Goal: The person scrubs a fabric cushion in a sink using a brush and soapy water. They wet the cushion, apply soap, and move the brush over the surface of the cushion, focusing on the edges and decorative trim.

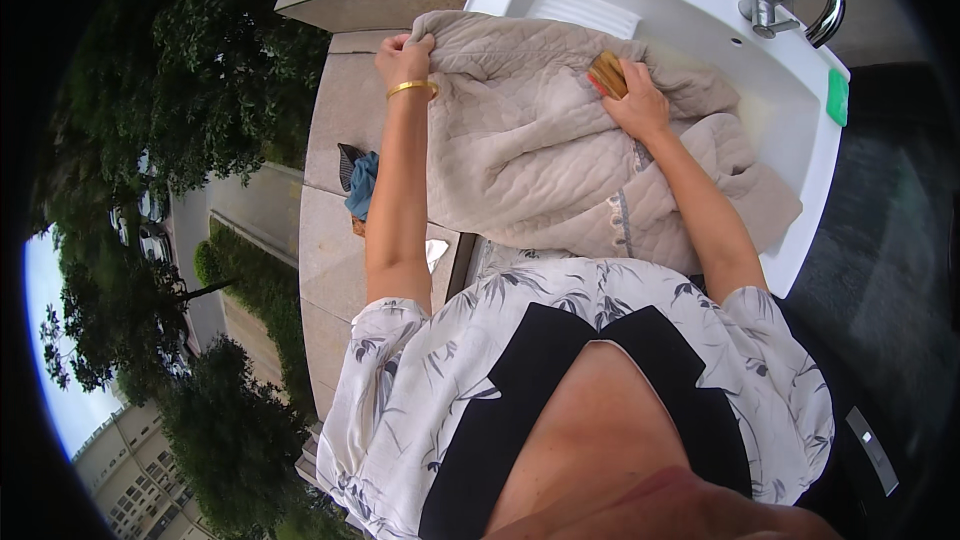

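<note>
A beige quilted cloth [517,142] with a patterned trim lies bunched over the near side of a white laundry sink [806,165] and hangs over its edge. My left hand [406,60] pinches the cloth's upper left corner; a gold-coloured bangle [412,88] is on that wrist. In my right hand [639,101] is a wooden-backed scrubbing brush [609,75], held against the upper middle of the cloth. Its bristles are mostly hidden.
A chrome faucet [795,4] stands at the sink's back right, and a green soap bar [837,97] sits on the right rim. Left of the sink, a stone ledge [330,232] holds a crumpled blue cloth [363,184]. The sink's ribbed washboard [585,11] shows behind the quilted cloth.
</note>
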`<state>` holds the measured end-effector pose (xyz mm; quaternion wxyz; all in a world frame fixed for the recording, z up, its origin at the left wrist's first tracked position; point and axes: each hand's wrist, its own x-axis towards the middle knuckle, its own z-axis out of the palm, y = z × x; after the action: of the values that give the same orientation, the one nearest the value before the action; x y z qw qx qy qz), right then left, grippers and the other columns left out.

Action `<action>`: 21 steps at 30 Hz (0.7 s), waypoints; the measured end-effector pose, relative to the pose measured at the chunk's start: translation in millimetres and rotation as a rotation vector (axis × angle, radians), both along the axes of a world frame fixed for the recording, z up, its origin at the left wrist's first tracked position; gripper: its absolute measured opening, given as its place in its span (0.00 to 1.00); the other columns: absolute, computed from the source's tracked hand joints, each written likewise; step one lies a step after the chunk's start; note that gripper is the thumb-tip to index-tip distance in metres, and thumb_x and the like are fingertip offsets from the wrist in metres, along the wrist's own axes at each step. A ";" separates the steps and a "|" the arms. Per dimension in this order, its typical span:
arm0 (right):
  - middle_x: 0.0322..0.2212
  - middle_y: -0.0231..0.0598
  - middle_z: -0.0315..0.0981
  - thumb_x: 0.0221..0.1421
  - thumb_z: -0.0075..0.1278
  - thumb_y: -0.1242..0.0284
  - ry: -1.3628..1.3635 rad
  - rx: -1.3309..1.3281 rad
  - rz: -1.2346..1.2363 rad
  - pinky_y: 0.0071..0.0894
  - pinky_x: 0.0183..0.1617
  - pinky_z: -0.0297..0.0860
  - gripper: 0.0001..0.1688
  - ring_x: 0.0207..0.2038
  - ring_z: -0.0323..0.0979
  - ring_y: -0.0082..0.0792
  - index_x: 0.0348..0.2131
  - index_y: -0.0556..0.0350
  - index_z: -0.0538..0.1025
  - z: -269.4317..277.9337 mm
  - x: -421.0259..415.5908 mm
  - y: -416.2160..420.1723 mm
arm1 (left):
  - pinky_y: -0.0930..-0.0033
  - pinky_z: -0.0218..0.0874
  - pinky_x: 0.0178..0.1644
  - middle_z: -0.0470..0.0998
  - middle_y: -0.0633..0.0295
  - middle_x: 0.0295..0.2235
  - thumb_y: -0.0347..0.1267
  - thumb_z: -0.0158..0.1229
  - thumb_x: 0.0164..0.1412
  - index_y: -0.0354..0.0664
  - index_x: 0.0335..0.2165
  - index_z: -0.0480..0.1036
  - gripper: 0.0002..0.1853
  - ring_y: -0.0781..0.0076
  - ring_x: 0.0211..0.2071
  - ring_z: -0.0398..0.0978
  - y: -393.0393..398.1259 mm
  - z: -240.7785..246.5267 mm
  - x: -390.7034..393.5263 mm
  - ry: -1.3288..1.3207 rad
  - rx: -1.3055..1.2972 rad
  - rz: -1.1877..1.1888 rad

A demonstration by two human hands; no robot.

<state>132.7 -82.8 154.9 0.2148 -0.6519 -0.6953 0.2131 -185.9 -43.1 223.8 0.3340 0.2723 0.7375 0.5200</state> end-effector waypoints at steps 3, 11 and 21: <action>0.46 0.44 0.66 0.37 0.53 0.64 0.084 -0.050 -0.083 0.42 0.44 0.65 0.31 0.44 0.69 0.44 0.45 0.51 0.68 -26.0 16.6 1.3 | 0.79 0.63 0.31 0.71 0.63 0.27 0.25 0.62 0.49 0.37 0.30 0.66 0.12 0.80 0.26 0.69 -68.6 10.1 -4.0 -0.231 0.322 -0.105; 0.46 0.52 0.61 0.42 0.54 0.66 0.336 0.306 0.020 0.35 0.50 0.63 0.38 0.47 0.64 0.44 0.52 0.63 0.61 80.8 -38.7 9.0 | 0.79 0.60 0.39 0.72 0.64 0.30 0.41 0.52 0.59 0.35 0.31 0.68 0.17 0.80 0.32 0.68 -131.2 -10.6 32.5 -0.212 0.181 -0.012; 0.39 0.30 0.67 0.48 0.44 0.63 -0.089 -0.041 0.314 0.46 0.40 0.67 0.12 0.38 0.70 0.48 0.35 0.43 0.68 44.3 -79.8 29.7 | 0.57 0.63 0.50 0.69 0.52 0.47 0.41 0.42 0.63 0.33 0.48 0.62 0.23 0.59 0.46 0.70 -128.0 -22.6 36.1 -1.071 0.368 0.003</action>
<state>52.9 -53.1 199.2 0.1347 -0.5483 -0.7930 0.2289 -149.8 -171.1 201.2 0.6079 0.0231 0.3625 0.7060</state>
